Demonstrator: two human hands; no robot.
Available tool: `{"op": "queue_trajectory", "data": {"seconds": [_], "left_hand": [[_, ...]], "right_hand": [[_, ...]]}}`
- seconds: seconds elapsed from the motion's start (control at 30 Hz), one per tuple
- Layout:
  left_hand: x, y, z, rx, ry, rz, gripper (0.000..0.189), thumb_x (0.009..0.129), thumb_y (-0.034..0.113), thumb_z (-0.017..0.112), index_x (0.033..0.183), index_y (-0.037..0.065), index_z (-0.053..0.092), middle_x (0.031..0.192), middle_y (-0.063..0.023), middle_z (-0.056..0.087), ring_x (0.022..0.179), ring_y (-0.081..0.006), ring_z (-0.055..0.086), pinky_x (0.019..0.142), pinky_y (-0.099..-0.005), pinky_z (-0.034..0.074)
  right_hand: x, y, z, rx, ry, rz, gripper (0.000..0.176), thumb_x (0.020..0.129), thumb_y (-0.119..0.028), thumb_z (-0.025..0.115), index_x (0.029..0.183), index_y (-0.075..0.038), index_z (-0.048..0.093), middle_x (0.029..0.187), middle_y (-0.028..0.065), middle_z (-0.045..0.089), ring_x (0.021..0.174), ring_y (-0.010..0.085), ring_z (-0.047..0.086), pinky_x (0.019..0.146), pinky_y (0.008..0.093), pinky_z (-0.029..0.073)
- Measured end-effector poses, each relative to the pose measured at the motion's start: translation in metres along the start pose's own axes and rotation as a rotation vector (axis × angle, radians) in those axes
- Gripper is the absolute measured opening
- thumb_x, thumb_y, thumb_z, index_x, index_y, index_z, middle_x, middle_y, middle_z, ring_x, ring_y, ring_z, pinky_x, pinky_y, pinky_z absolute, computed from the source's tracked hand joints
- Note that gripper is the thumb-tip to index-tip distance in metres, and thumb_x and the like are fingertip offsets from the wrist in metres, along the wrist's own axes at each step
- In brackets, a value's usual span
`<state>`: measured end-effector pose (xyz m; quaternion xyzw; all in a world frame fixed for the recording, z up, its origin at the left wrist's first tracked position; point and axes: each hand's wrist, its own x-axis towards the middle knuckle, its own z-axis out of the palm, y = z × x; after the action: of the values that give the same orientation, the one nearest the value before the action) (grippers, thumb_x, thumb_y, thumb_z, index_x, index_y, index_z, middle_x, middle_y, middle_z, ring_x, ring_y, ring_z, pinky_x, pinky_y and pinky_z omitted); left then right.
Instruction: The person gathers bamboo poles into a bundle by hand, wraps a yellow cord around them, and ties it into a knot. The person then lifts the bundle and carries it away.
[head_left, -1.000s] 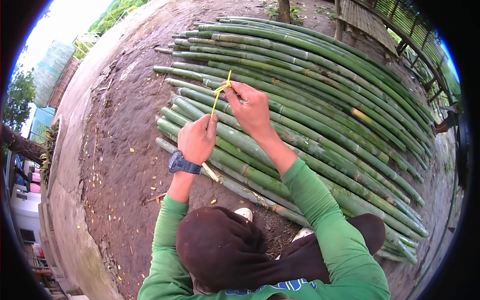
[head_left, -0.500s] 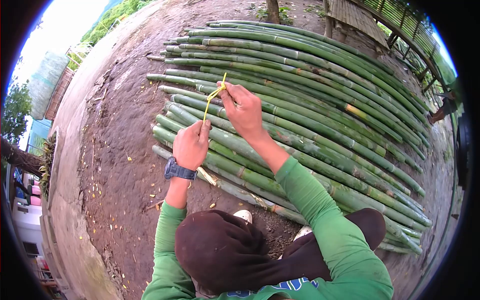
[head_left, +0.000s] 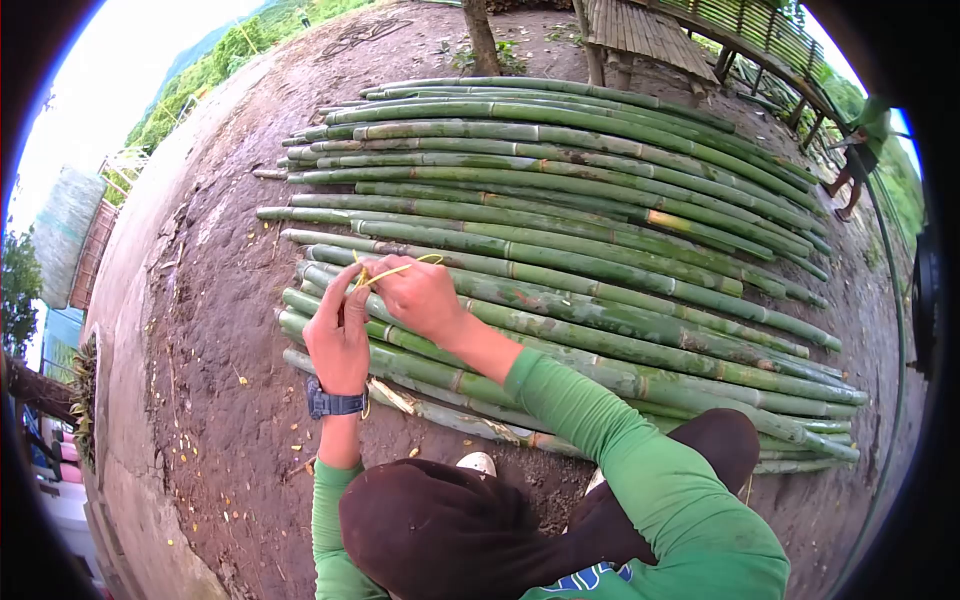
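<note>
Above the left edge of the pile of green poles (head_left: pixel 560 304), the yellow string (head_left: pixel 393 271) is held up in the air. The fingers of my right hand (head_left: pixel 422 298) are bunched tight and hold it, and a thin loop sticks out past my knuckles. On my left hand (head_left: pixel 338 345), the thumb and pointing finger are narrow and close to the string, but I cannot tell how hard they pinch. The string looks thin, so I think small pinches with just the tips work best. It is good to keep both hands close, and to pull slow and even, not with a jerk. I should mind that loop, too: it could get squashed under my fingers or snag on a pole. The poles lie on the brown ground (head_left: pixel 225 330), below my hands.
</note>
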<state>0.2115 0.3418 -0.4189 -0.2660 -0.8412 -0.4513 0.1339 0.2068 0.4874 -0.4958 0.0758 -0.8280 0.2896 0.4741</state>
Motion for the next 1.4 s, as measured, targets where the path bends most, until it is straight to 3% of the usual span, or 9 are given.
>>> {"op": "queue_trajectory", "data": {"seconds": [0.27,0.43,0.57,0.8,1.07,1.2,1.27,1.3,1.4], "left_hand": [[0.003,-0.001,-0.008,0.204,0.139,0.228,0.008,0.098,0.008,0.066,0.1,0.001,0.068,0.086,-0.0125,0.065,0.075,-0.0325,0.063,0.072,-0.0389,0.052],[0.02,-0.006,-0.021,0.306,0.249,0.436,0.009,0.1,0.007,0.062,0.103,0.0,0.067,0.093,-0.0134,0.064,0.078,-0.0268,0.064,0.079,-0.037,0.051],[0.05,0.01,-0.073,-0.409,0.34,-0.023,0.014,0.109,0.014,0.051,0.11,0.003,0.059,0.087,-0.0028,0.057,0.078,-0.0148,0.06,0.07,-0.0313,0.05],[0.081,0.063,-0.197,-0.316,0.201,-0.321,0.009,0.109,0.012,0.049,0.106,0.005,0.055,0.079,-0.0024,0.058,0.074,-0.0115,0.057,0.065,-0.0286,0.047],[0.027,0.148,-0.221,-0.114,-0.147,-0.527,0.018,0.102,0.005,0.055,0.118,0.002,0.062,0.124,-0.0147,0.07,0.114,-0.0207,0.066,0.099,-0.0338,0.05],[-0.106,0.142,-0.297,0.184,-0.312,-0.964,0.065,0.103,0.044,0.056,0.148,-0.003,0.048,0.15,-0.0265,0.051,0.14,-0.0422,0.047,0.119,-0.0463,0.035],[-0.198,0.123,-0.339,0.368,-1.073,-1.514,0.085,0.102,0.066,0.039,0.154,-0.002,0.04,0.156,-0.0271,0.043,0.145,-0.0424,0.04,0.122,-0.0462,0.029],[-0.245,0.134,-0.351,-0.283,-0.875,-1.294,0.087,0.1,0.067,0.041,0.152,-0.004,0.043,0.154,-0.0266,0.046,0.147,-0.0404,0.039,0.123,-0.044,0.027],[-0.217,0.156,-0.375,-0.242,-0.872,-1.283,0.088,0.099,0.067,0.043,0.149,-0.005,0.047,0.152,-0.0271,0.049,0.147,-0.0402,0.041,0.123,-0.0417,0.028]], "right_hand": [[0.009,-0.014,-0.003,0.081,-0.061,0.022,0.023,0.091,-0.013,0.069,0.114,-0.01,0.073,0.082,0.006,0.067,0.07,0.0273,0.069,0.055,0.0394,0.055],[0.02,-0.021,-0.003,0.089,-0.052,0.014,0.019,0.092,-0.016,0.07,0.109,-0.01,0.074,0.084,0.0053,0.068,0.072,0.0258,0.069,0.056,0.0386,0.055],[0.013,-0.027,0.021,0.079,-0.184,0.022,0.018,0.091,-0.019,0.07,0.106,-0.01,0.074,0.084,0.0025,0.07,0.076,0.0224,0.07,0.059,0.0384,0.056],[0.067,-0.098,-0.031,0.254,-0.465,0.371,0.052,0.096,-0.011,0.06,0.147,-0.003,0.051,0.148,0.0219,0.051,0.137,0.0393,0.05,0.116,0.0459,0.04],[0.122,-0.247,-0.072,0.76,-0.685,0.77,0.027,0.099,-0.013,0.055,0.122,0.0,0.06,0.119,0.0269,0.066,0.103,0.0464,0.065,0.086,0.0505,0.055],[0.108,-0.263,-0.1,0.402,-0.808,1.039,0.03,0.104,-0.032,0.052,0.114,-0.007,0.066,0.106,0.0229,0.071,0.106,0.0454,0.065,0.088,0.0535,0.052],[0.107,-0.265,-0.116,0.373,-0.849,1.278,0.034,0.104,-0.036,0.051,0.111,-0.01,0.072,0.108,0.0221,0.072,0.104,0.0435,0.066,0.091,0.0524,0.051],[0.111,-0.267,-0.124,0.305,-0.88,1.251,0.035,0.104,-0.036,0.05,0.11,-0.011,0.073,0.107,0.0214,0.072,0.105,0.0425,0.067,0.091,0.0517,0.051],[0.114,-0.266,-0.13,0.19,-0.962,1.207,0.035,0.104,-0.036,0.049,0.107,-0.012,0.075,0.105,0.0196,0.073,0.104,0.0399,0.068,0.091,0.0498,0.051]]}}
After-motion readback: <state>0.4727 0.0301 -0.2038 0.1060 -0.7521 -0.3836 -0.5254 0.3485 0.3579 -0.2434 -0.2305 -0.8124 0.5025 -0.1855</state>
